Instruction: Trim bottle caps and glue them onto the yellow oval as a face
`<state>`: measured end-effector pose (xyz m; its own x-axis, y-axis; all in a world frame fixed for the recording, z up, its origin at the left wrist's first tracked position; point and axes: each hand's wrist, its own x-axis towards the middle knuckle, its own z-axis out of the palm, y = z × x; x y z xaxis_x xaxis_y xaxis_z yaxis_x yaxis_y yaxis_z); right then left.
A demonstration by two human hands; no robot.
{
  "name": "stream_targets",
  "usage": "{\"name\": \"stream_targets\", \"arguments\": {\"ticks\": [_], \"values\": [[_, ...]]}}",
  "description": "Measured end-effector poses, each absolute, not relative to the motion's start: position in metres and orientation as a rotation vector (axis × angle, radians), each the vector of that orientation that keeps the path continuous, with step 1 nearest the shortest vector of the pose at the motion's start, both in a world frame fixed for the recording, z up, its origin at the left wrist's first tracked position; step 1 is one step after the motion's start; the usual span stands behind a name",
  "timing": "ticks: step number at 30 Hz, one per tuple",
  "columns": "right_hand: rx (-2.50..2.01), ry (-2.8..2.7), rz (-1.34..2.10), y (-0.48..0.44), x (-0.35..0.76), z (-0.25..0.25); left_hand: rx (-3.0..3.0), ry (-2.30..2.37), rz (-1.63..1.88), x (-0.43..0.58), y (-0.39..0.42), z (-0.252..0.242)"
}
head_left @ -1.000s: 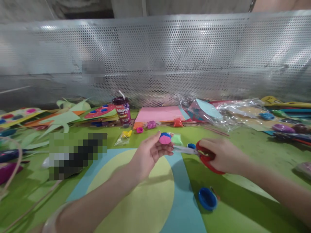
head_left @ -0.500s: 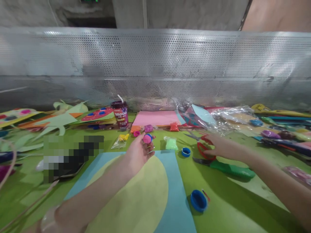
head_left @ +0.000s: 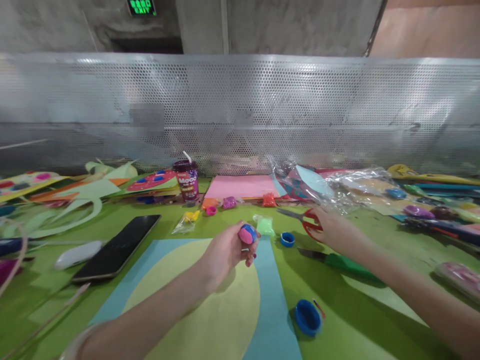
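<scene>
The tabletop is covered in bright green and crowded with craft things. In front of the person lies a blue sheet with a large pale yellow circle on it.

The left hand is raised over this sheet, its fingers pinched around a small pink and blue lump. The right hand reaches further out, past the sheet's far right corner, its fingers closed on the red handles of a pair of scissors whose blades point left.

Just below that wrist a green-handled knife lies flat. A blue cap sits open beside the sheet's right edge, and a smaller blue cap stands near a little bag of green stuff. To the left, a dark phone lies beside a white oval thing.

Along the back edge stand a dark cup with a straw, a stack of pink paper, small bags of coloured stuff, crumpled clear plastic bags and, far left, paper cut-outs.

Behind it all runs a perforated metal screen, with grey wall above it and a green lit sign at the top.
</scene>
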<state>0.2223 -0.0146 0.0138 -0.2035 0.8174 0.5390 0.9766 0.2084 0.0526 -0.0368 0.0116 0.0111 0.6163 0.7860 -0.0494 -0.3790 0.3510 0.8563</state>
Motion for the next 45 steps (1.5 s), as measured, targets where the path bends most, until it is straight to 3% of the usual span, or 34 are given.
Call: {"name": "stream_targets", "arguments": {"ticks": [11, 22, 36, 45], "values": [[-1.624, -2.241, -0.415, -0.048, 0.162, 0.025, 0.715, 0.498, 0.762, -0.037, 0.011, 0.015], [-1.365, -2.333, -0.61, -0.044, 0.164, 0.016, 0.713, 0.51, 0.791, -0.037, 0.009, 0.016], [-1.342, -2.392, -0.898, -0.048, 0.16, 0.008, 0.683, 0.581, 0.894, -0.032, 0.007, 0.019], [-1.499, -2.365, -0.515, -0.056, 0.151, 0.014, 0.659, 0.56, 0.907, -0.033, 0.006, 0.017]]}}
